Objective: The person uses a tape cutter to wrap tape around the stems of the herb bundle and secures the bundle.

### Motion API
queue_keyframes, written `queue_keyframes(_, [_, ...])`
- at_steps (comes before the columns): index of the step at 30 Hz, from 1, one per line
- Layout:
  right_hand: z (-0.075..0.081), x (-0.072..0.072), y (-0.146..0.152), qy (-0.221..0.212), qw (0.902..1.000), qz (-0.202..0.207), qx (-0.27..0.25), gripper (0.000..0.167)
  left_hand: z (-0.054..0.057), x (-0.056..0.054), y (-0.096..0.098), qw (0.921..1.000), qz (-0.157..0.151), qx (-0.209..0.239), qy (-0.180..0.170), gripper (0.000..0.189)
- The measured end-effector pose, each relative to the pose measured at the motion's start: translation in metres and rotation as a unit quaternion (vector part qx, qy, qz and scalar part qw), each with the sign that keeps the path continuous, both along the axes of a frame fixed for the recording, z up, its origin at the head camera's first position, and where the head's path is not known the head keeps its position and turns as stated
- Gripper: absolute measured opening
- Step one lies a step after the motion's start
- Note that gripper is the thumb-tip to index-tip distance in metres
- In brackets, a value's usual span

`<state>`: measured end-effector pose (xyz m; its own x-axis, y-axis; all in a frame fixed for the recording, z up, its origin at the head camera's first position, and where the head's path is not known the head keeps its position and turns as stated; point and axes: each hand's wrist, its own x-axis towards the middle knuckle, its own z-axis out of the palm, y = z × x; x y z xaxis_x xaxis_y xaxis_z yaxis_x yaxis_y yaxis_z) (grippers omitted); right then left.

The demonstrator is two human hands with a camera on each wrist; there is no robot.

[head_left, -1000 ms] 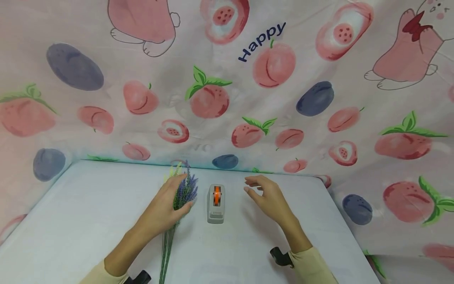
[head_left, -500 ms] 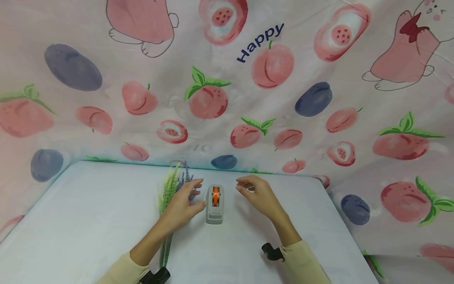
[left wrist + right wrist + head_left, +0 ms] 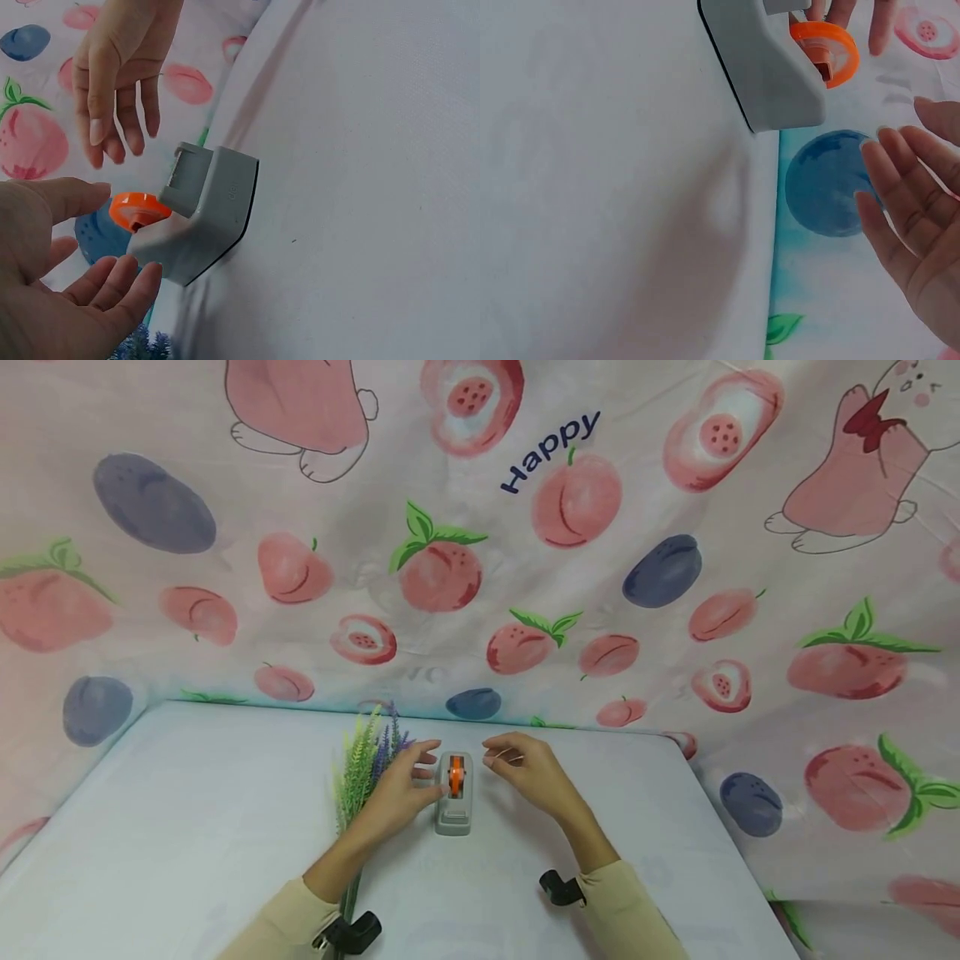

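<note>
A grey tape dispenser (image 3: 453, 817) with an orange tape wheel (image 3: 456, 774) stands upright on the table, between the two hands. My left hand (image 3: 397, 792) is at its left side, fingers relaxed and apart, the thumb overlapping the dispenser's edge in the head view. In the left wrist view nothing lies between that hand's thumb and fingers. My right hand (image 3: 531, 770) hovers just right of the dispenser with fingers loosely bent and holding nothing; the right wrist view shows its fingers (image 3: 900, 172) spread, apart from the dispenser.
A bunch of artificial flower sprigs, yellow-green (image 3: 354, 777) and purple (image 3: 388, 739), lies left of the dispenser, partly under the left forearm. The white table (image 3: 210, 827) ends at a fruit-print cloth (image 3: 442, 577) hung behind it.
Both hands have moved inward toward the tape dispenser, the left hand rightward off the flowers and the right hand leftward. The dispenser and flowers stay in place.
</note>
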<state>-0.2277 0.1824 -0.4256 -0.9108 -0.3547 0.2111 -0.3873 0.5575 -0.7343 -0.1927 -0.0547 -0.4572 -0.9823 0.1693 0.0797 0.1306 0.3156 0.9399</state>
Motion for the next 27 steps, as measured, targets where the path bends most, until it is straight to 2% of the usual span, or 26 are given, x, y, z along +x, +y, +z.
queue_keyframes(5, [-0.007,-0.003,-0.003,-0.032,0.9994,0.003,-0.011,0.030,-0.004,-0.003,0.002,0.9999,-0.012,0.006,-0.009,0.067])
queue_keyframes(12, [-0.021,-0.003,-0.004,-0.095,0.9939,0.037,-0.042,0.044,-0.008,-0.007,0.006,0.9997,-0.006,0.003,-0.025,0.066])
queue_keyframes(15, [-0.026,-0.002,-0.007,-0.109,0.9918,0.044,-0.048,0.052,-0.009,-0.009,0.007,0.9998,-0.006,0.000,-0.021,0.066])
queue_keyframes(20, [-0.034,-0.003,-0.010,-0.117,0.9904,0.054,-0.051,0.061,-0.013,-0.011,0.007,0.9998,-0.010,-0.015,-0.008,0.061])
queue_keyframes(27, [-0.040,-0.005,-0.012,-0.117,0.9919,0.045,-0.018,0.061,-0.017,-0.012,0.007,0.9992,-0.013,-0.035,0.014,0.055])
